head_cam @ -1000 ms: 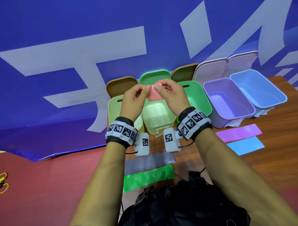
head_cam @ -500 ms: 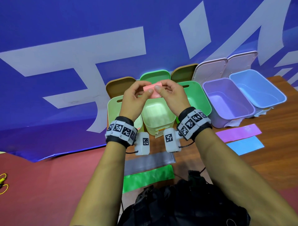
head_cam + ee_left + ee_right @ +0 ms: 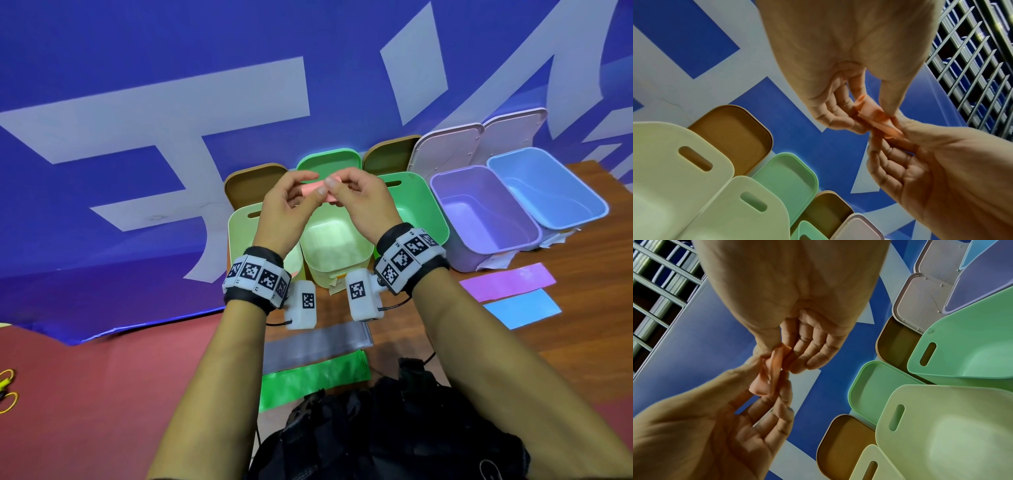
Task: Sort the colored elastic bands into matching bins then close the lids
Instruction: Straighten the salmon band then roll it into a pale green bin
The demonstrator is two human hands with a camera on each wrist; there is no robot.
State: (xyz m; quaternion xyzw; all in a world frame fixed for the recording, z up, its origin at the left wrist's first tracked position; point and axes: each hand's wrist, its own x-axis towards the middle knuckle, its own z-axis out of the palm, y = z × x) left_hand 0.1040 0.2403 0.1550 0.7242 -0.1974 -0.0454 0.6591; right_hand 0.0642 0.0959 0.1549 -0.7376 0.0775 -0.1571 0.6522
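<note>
Left hand (image 3: 286,209) and right hand (image 3: 359,202) both pinching one pink band (image 3: 313,189), folded small, up in the middle of the frame. Right below: pale green bin (image 3: 337,270), open. Lower down, on the table: grey band (image 3: 318,346), green band (image 3: 311,377); purple band (image 3: 507,282) and blue band (image 3: 522,308) at right. Might spring open and fly off if one pinch slips. No pink bin to be seen.

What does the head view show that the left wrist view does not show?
Only the head view shows the purple band, blue band, grey band and green band lying on the table. Only the left wrist view shows the metal grille. Both show the left hand and right hand pinching the pink band.
</note>
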